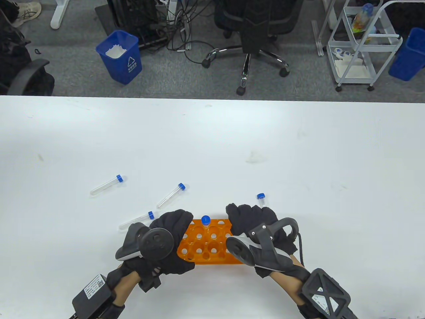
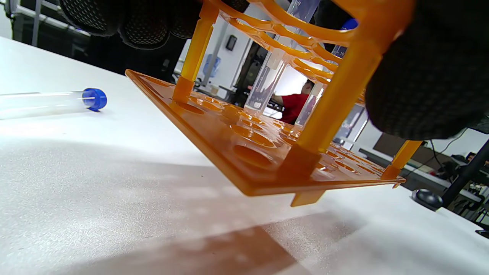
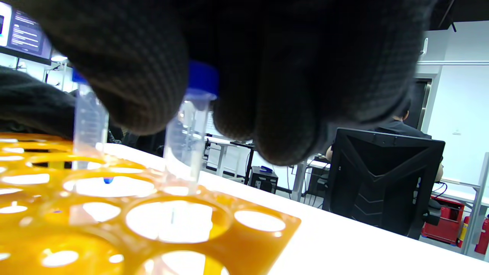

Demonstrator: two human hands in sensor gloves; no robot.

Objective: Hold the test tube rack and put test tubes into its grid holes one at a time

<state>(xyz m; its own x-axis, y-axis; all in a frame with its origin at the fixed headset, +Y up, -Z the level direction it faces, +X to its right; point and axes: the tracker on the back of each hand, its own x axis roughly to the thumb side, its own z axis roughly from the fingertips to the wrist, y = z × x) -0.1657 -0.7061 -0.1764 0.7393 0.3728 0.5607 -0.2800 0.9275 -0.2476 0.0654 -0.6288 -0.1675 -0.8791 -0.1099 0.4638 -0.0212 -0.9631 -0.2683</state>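
Three loose tubes [image 1: 170, 195] are lying on the bench [image 1: 298, 149] as our left hand [image 1: 166, 239] is gripping the orange rack [image 1: 207, 247] and our right hand [image 1: 255, 222] is pinching a blue-capped tube [image 3: 189, 141] into it.

Bright, even light; blurred wrist close-ups

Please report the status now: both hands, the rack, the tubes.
Left hand grips orange rack, near edge lifted off the table. Right hand holds a tube over a far-row hole. One tube already seated. Three tubes lie loose left; nothing in the way.
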